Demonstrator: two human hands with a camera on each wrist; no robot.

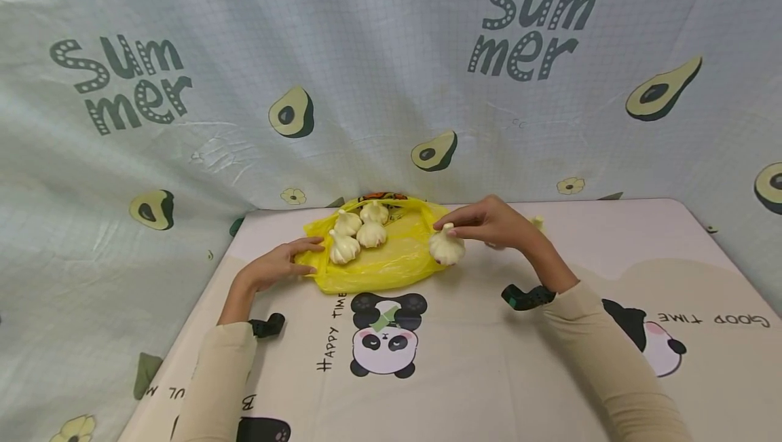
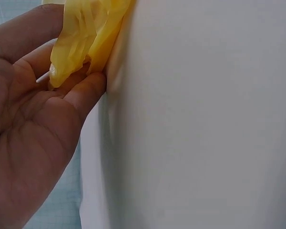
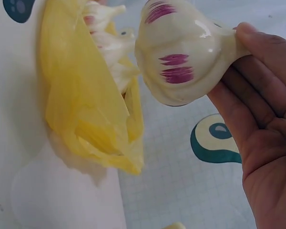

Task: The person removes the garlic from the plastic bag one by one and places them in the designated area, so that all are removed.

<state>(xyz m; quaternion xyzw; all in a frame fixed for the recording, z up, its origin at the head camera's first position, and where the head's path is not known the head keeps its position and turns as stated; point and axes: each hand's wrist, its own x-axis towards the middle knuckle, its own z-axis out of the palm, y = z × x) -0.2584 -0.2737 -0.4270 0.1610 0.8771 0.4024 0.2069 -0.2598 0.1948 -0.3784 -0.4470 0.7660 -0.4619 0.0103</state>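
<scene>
Backdrop cloth (image 1: pixel 391 75) prints "Summer" twice among avocados; table cover (image 1: pixel 489 360) reads "HAPPY TIME" beside a panda and, upside down at right, "GOOD TIME". Right hand (image 1: pixel 489 223) pinches a garlic bulb (image 1: pixel 447 247) by its stem tip, just off the right edge of the yellow plastic bag (image 1: pixel 379 259); bulb is glossy white with purple streaks. Left hand (image 1: pixel 277 267) rests on the bag's left edge, fingers straight and together, film against the fingertips (image 2: pixel 86 86). Three garlic bulbs (image 1: pixel 359 233) lie on the bag. A small pale object behind the right hand is mostly hidden.
</scene>
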